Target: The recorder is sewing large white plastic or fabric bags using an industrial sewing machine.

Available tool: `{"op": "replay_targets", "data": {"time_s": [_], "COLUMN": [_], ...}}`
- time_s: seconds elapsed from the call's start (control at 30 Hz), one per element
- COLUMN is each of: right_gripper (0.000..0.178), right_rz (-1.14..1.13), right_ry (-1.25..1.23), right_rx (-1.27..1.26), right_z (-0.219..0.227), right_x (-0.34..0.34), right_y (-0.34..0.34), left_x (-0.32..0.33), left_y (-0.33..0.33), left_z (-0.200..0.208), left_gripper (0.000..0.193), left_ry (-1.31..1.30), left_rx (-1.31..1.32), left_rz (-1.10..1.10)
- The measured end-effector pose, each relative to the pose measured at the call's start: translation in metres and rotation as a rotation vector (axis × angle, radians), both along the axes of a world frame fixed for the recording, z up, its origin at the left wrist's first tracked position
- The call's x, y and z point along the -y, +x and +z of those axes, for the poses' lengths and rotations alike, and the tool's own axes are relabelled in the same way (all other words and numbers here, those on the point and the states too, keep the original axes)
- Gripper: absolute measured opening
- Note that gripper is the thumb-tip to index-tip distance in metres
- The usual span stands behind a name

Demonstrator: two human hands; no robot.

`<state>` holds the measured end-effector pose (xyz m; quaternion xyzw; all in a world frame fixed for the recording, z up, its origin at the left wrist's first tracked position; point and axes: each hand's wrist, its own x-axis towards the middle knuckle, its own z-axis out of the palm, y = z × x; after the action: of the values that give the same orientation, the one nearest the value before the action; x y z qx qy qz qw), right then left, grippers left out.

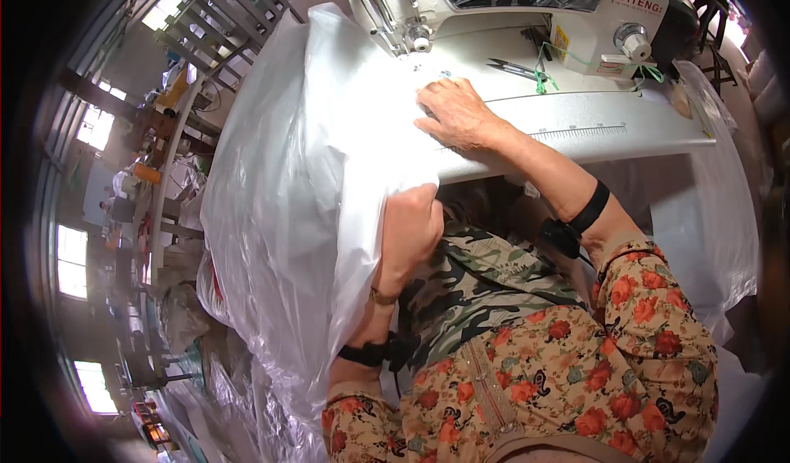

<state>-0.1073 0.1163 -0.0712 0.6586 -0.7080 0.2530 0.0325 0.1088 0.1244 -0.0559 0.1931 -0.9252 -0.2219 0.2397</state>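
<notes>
A large sheet of white, translucent plastic-like material [271,158] drapes over the left side of the sewing machine [494,10] and hangs down past its front edge. My left hand [411,228] is closed in a fist on the sheet's right edge, just below the machine bed. Higher up, my right hand [461,113] rests on the bed in front of the needle area, its fingers bent over the sheet's edge. Bright glare washes out the sheet there, and my right fingertips are partly hidden. The presser foot area is hard to make out.
Black thread snips [516,69] and green thread [541,80] lie on the bed right of my right hand. A ruler scale [576,128] runs along its front edge. Clear plastic [716,191] hangs at the right. Wooden racks [218,31] and cluttered shelving stand at the left.
</notes>
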Motion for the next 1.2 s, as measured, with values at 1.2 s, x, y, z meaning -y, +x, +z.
{"op": "replay_targets", "data": {"time_s": [1.2], "right_gripper": [0.025], "right_rz": [0.302], "right_ry": [-0.052], "right_rx": [0.195], "right_z": [-0.011], "right_x": [-0.055], "right_y": [-0.018], "left_x": [0.108], "left_y": [0.16], "left_z": [-0.026], "left_gripper": [0.021], "left_ry": [-0.392], "left_rx": [0.538], "left_rz": [0.007]}}
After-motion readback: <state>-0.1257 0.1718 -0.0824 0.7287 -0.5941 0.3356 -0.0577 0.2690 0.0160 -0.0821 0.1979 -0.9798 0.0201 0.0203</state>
